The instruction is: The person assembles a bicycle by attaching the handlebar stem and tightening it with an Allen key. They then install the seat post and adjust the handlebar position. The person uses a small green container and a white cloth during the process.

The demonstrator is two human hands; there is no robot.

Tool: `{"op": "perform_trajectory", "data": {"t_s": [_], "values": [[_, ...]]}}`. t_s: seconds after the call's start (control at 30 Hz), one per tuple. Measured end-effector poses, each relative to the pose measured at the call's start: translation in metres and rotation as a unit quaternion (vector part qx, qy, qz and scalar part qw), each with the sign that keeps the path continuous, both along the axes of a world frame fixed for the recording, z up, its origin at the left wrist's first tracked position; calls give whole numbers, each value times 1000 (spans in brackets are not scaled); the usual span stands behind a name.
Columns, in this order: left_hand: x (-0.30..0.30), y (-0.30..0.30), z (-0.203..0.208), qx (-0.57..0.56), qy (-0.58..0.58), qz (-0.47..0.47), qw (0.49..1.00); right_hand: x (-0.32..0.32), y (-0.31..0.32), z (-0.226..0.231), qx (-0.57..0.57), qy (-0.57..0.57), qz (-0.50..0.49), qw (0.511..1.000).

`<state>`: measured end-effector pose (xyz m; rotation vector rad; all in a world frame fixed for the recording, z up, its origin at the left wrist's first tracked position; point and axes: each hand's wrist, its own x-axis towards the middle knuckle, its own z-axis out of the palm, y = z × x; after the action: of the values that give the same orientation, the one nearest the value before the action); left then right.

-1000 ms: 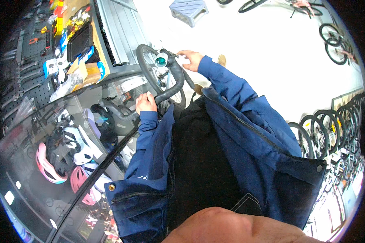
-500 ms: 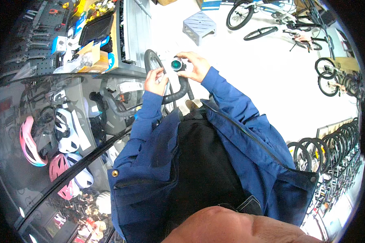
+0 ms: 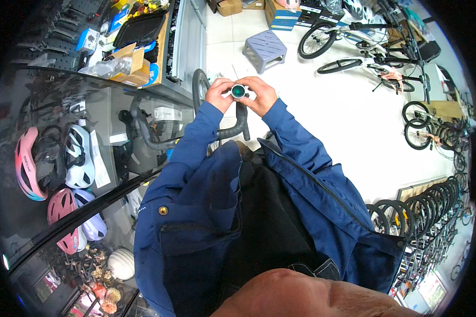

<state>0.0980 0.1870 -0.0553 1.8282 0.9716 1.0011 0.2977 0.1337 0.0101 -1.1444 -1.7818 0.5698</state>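
Note:
My left hand [image 3: 220,93] and my right hand [image 3: 260,95] meet in front of me, both closed around a small round part with a green face and silver rim [image 3: 238,92]. Right beneath them runs a black drop handlebar [image 3: 232,129], curving left toward a black bicycle wheel [image 3: 200,87] that stands behind my left hand. My blue jacket sleeves reach up to both hands.
A glass display case [image 3: 63,174] with several helmets is on my left. Behind it stands a counter with boxes [image 3: 135,71]. A grey step stool [image 3: 264,48] sits on the white floor ahead. Bicycles [image 3: 354,42] stand at the back right, and wheels [image 3: 423,211] line the right side.
My view has swung so the hands sit higher and more centred. My left hand left the handlebar and joined my right hand on the round green part.

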Motion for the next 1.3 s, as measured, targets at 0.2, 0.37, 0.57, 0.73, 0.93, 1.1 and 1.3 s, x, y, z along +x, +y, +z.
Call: {"op": "perform_trajectory", "data": {"t_s": [0.2, 0.37, 0.57, 0.73, 0.93, 1.1, 1.3], "values": [[-6, 19, 1, 47, 32, -86, 995, 2, -6, 2, 20, -45, -6, 999], [-9, 24, 6, 56, 56, -122, 989, 0, -10, 0, -13, -14, -7, 1000], [-3, 25, 5, 36, 46, -121, 991, 2, -9, 0, 1, -57, -18, 998], [-3, 30, 2, 62, 51, -129, 988, 2, -7, 0, -2, -50, -10, 999], [-5, 34, 3, 72, 62, -132, 987, 2, -5, -1, -10, -49, 0, 999], [-4, 32, 2, 48, 34, -121, 991, 2, -5, 0, -18, -42, 3, 999], [-2, 28, 7, 49, 12, -106, 993, 1, -5, -1, -20, -32, -4, 999]]}}
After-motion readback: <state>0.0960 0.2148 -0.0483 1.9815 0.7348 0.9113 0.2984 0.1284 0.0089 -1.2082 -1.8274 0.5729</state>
